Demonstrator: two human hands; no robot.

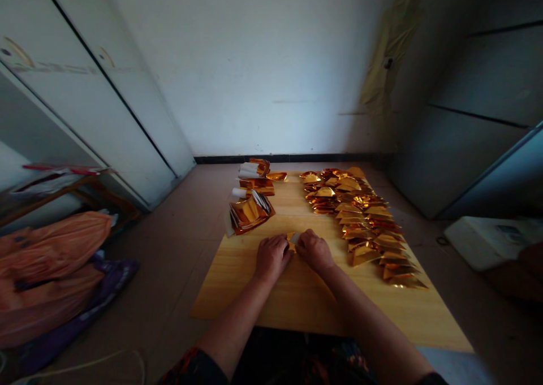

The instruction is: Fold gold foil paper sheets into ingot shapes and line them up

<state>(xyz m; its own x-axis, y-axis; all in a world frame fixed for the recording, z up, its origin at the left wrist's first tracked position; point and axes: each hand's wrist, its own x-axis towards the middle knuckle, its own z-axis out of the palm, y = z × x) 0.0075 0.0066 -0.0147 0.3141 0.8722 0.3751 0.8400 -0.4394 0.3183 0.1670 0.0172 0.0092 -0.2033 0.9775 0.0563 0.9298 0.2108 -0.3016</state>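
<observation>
My left hand [271, 256] and my right hand [314, 250] rest side by side on a low wooden board [297, 300]. Both have their fingers curled down onto a small piece of gold foil paper [292, 238] that shows between them; most of it is hidden under the fingers. Just beyond my left hand lies a stack of flat gold foil sheets [250, 212]. To the right of my right hand runs a long pile of folded gold paper pieces [365, 221].
More foil stacks and white paper rolls [254, 176] sit at the board's far left. Orange and purple plastic bags [51, 272] lie on the floor at left beside a white cabinet [106, 108]. A white box [487, 238] stands at right.
</observation>
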